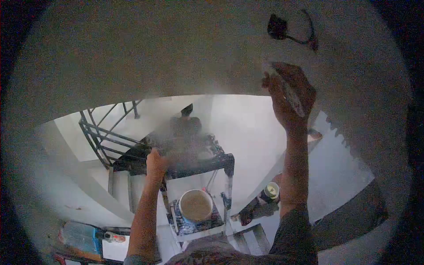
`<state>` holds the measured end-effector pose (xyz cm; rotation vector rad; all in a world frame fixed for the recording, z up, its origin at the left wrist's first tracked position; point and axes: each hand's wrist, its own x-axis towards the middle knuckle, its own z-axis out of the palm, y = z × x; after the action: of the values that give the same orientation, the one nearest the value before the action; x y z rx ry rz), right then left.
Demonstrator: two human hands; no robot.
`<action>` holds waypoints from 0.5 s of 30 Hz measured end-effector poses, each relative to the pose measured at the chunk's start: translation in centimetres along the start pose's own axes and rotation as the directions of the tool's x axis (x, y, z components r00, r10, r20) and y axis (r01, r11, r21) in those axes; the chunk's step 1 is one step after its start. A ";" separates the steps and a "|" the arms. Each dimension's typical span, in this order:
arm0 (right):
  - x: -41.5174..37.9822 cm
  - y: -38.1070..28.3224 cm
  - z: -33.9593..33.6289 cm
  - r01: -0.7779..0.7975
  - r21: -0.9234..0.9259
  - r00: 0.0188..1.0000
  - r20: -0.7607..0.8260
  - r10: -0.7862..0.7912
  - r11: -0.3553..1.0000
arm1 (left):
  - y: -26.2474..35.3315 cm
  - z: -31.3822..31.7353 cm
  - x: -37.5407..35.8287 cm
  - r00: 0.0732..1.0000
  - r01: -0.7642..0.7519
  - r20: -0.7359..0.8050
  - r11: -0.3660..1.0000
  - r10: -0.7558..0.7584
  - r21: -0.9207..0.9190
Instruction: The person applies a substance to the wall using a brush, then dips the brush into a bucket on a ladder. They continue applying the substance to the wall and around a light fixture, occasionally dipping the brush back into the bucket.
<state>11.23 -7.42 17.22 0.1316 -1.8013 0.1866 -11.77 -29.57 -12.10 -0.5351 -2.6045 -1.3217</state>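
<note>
My right hand (291, 95) is raised to the grey plastered surface (176, 57) overhead, its fingers closed around a flat, whitish, dusty piece (295, 100) whose exact kind I cannot make out. Lower and to the left, my left hand (155, 164) is closed on the corner of a dark, paint-spattered stepladder (201, 168). On a lower step of that ladder stands a white bucket (181, 207), with a tan surface showing inside its rim. A pale dusty haze blurs the ladder's top and what lies behind it.
A black box with a looped cable (278, 27) hangs from the upper surface. Dark stair railings (110, 137) and steps lie beyond the ladder at left. A pale green container (271, 190) sits on a ledge at right. Boxed items (79, 236) rest at lower left.
</note>
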 end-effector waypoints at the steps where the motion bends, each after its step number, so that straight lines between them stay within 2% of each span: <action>1: 0.3 0.8 0.2 0.157 -0.147 0.986 -0.024 -0.162 0.977 | 0.2 -0.3 -0.1 1.000 0.004 0.002 1.000 -0.004 0.003; 2: 0.4 1.2 0.5 0.154 -0.145 0.987 -0.023 -0.159 0.977 | 1.3 -1.1 -0.5 0.999 0.039 0.038 0.998 -0.037 -0.054; 3: 0.6 1.4 0.7 0.237 -0.196 0.971 0.014 -0.239 0.951 | 2.0 -1.6 -0.8 0.995 0.075 0.074 0.991 -0.067 -0.111; 4: 0.7 1.7 0.9 0.320 -0.245 0.947 0.054 -0.317 0.915 | 1.7 -1.4 -0.7 0.995 0.075 0.075 0.991 -0.067 -0.111; 5: 0.0 2.7 1.7 0.320 -0.246 0.947 0.055 -0.316 0.915 | 1.3 -0.9 -0.4 0.997 0.074 0.023 0.997 -0.074 -0.010; 6: -0.9 3.8 2.9 0.417 -0.075 0.908 0.088 -0.410 0.906 | 1.0 -0.5 -0.2 0.997 0.077 -0.028 0.993 -0.074 0.089; 7: -1.6 4.7 3.7 0.494 0.100 0.858 0.102 -0.503 0.864 | 0.8 -0.4 -0.1 0.997 0.073 -0.025 0.993 -0.072 0.088; 8: -2.5 2.5 2.7 0.122 0.223 0.901 0.384 -0.203 0.967 | 0.6 -0.4 -0.2 0.998 0.055 -0.025 0.995 -0.053 0.078; 9: -3.2 2.2 3.3 0.144 0.243 0.906 0.357 -0.227 0.959 | 0.4 -0.3 -0.1 0.999 0.038 -0.028 0.997 -0.036 0.066; 11: -2.7 0.9 1.6 0.259 0.111 0.864 0.418 -0.281 0.960 | -0.1 -0.1 0.5 0.999 0.050 0.007 0.997 -0.051 0.053; 13: -2.1 1.8 0.4 0.183 0.124 0.870 0.441 -0.219 0.975 | 0.0 -0.3 0.4 0.996 0.065 0.051 0.997 -0.068 0.048; 14: -1.7 1.9 0.3 0.084 0.349 0.911 0.354 -0.214 0.933 | 0.5 -0.6 0.2 0.998 0.052 0.042 0.998 -0.053 0.022; 15: -1.2 1.9 0.2 0.082 0.348 0.911 0.354 -0.212 0.934 | 0.8 -0.7 0.0 0.999 0.039 0.035 0.999 -0.039 -0.004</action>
<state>10.97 -5.64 15.92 0.5773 -2.1324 0.3706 -11.47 -29.73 -11.13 -0.5157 -2.6535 -1.3424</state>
